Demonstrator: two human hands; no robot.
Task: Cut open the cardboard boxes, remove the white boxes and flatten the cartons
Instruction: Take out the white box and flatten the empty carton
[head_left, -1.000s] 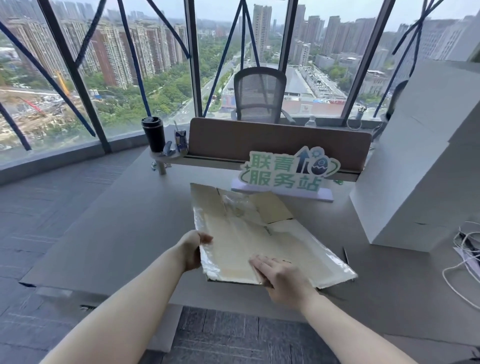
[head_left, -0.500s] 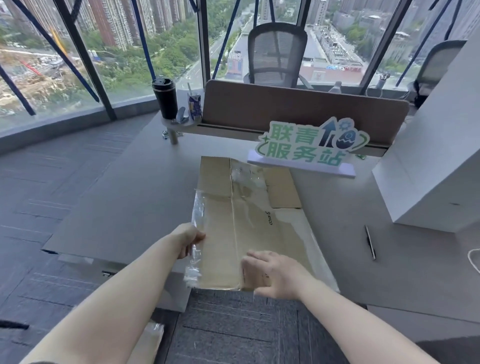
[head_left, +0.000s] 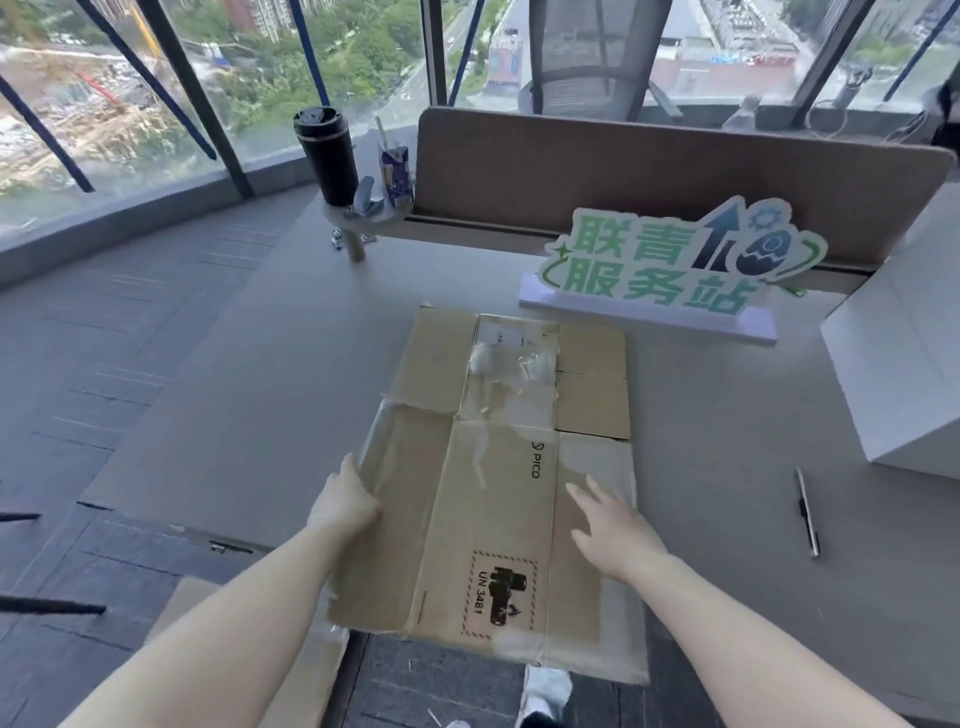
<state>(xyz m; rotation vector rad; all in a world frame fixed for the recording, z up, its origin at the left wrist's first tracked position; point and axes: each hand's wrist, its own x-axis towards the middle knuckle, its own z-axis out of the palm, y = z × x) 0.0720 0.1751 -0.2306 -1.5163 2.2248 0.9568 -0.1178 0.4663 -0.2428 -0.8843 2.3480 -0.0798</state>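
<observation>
A flattened brown carton (head_left: 498, 499) with clear tape and a black UN 3481 mark lies on the grey desk (head_left: 260, 395), its near end hanging past the desk's front edge. My left hand (head_left: 345, 501) grips the carton's left edge, fingers under it. My right hand (head_left: 613, 530) lies flat on the carton's right panel with fingers spread. A stack of white boxes (head_left: 904, 374) stands at the right. A thin pen-like cutter (head_left: 808, 512) lies on the desk right of the carton.
A green and white sign (head_left: 670, 265) stands behind the carton, before a brown divider panel (head_left: 675, 176). A black tumbler (head_left: 327, 156) and a small drink carton (head_left: 396, 174) sit on a round shelf at back left. More flat cardboard (head_left: 192, 603) lies on the floor below.
The carton has slid toward me, its near end now hanging off the desk. My right hand went from gripping the near edge to lying flat on top. The view tilted down.
</observation>
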